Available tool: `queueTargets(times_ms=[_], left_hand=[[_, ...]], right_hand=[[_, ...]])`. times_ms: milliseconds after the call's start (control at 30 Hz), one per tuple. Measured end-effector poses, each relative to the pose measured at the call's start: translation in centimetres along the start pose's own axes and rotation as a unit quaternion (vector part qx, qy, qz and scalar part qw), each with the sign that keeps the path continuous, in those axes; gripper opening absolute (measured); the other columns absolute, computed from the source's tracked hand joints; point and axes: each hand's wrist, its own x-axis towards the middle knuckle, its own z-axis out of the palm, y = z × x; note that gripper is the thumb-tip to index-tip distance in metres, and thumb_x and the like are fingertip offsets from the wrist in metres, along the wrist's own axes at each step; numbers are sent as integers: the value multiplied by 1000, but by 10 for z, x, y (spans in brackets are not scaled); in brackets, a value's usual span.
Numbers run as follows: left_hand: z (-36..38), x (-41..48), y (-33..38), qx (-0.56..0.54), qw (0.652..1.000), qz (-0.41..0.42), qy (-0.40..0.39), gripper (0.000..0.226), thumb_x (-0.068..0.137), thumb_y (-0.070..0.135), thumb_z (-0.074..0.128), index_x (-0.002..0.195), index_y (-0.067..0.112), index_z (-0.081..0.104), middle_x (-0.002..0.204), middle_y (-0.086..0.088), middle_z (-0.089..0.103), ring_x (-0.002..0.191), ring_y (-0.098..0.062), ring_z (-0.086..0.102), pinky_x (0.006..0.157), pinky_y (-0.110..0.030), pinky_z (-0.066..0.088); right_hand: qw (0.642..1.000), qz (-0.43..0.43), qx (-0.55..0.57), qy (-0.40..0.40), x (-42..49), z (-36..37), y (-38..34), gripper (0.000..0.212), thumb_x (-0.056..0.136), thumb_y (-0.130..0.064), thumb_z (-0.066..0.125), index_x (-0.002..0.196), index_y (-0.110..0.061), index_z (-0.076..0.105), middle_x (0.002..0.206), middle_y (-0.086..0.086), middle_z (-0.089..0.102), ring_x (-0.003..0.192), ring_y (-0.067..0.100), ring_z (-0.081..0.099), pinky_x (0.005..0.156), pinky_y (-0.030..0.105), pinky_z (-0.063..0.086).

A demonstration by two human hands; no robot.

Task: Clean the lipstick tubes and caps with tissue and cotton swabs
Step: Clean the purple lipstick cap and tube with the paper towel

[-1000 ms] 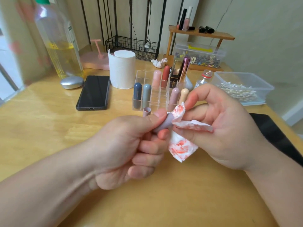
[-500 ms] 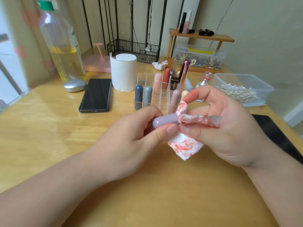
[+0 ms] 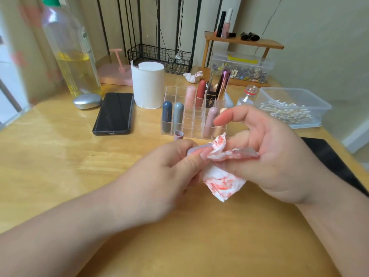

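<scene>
my left hand [image 3: 159, 176] pinches the lilac lipstick cap [image 3: 196, 149]; my right hand [image 3: 267, 156] grips the red-stained tissue [image 3: 221, 182] against it, forefinger lifted.

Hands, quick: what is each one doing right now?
Left hand: grips the lilac lipstick piece.
Right hand: pinches the red-stained tissue.

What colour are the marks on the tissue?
Red and pink smears on the white tissue, clearest in the head view.

Glossy wood table [image 3: 50, 160], crumpled soft paper tissue [image 3: 221, 184] (smeared red), clear hard plastic organizer [image 3: 173, 92], smooth satin lipstick tubes [image 3: 167, 114], shiny black phone [image 3: 113, 113].
</scene>
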Motion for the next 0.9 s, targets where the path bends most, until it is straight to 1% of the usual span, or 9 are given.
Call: queueTargets(times_ms=[100,200,300,400,500,633,767,833,900], left_hand=[[-9,-4,-5,372,903,190,102,38,99,57,31,90,25,49,65,11,49,57,-15,46,50,-32,35],[-16,-2,-6,405,872,254,109,35,100,53,34,96,22,49,65,10,50,55,-19,47,46,-39,38],[-16,6,-14,233,950,194,75,32,94,57,48,83,27,49,67,9,53,60,-11,48,53,-34,41],[-17,13,-17,-48,997,-2,-68,48,89,56,57,70,13,46,55,-2,40,46,-17,33,42,-25,30],[-20,15,-17,-286,920,-153,-220,49,93,59,45,76,13,47,52,-4,30,38,-15,24,36,-17,25],[-27,17,-15,-438,821,-205,-304,37,101,48,41,87,15,48,53,0,38,38,-9,31,34,-15,35],[-13,10,-7,-331,918,-141,-168,33,95,46,49,78,18,48,55,2,30,40,-9,24,33,-15,28],[-7,7,-6,-162,982,-64,-75,40,95,52,48,71,21,47,54,5,34,40,-11,28,35,-19,29],[-7,4,-8,77,996,39,14,46,96,61,40,70,24,46,55,12,44,46,-6,38,45,-18,32]], right_hand=[[996,13,83,-1,1,-1,-2,60,69,-4,75,123,-13,52,98,19,74,86,32,72,76,39,56],[988,17,153,-9,0,-1,-3,63,70,2,72,128,-14,55,98,21,73,87,28,70,79,34,54],[997,13,79,-8,2,0,3,68,76,3,71,136,-21,50,101,24,73,94,40,70,87,46,54],[1000,0,2,-3,2,2,7,70,82,2,67,141,-23,40,96,15,76,88,41,70,84,42,53],[1000,-27,-10,-3,0,6,5,70,85,-1,67,143,-25,36,100,13,77,91,35,73,82,49,56],[998,-55,-29,-14,-1,10,6,74,83,-7,73,145,-27,37,103,14,76,96,31,73,87,44,57],[1000,-25,1,-15,0,6,5,79,79,5,73,142,-31,42,99,15,76,96,33,73,85,53,58],[1000,-1,6,-16,0,4,3,78,79,12,70,140,-28,41,97,16,76,91,32,74,81,49,60],[999,36,34,-19,2,1,3,76,80,18,65,140,-22,41,98,17,76,89,29,74,79,41,59]])
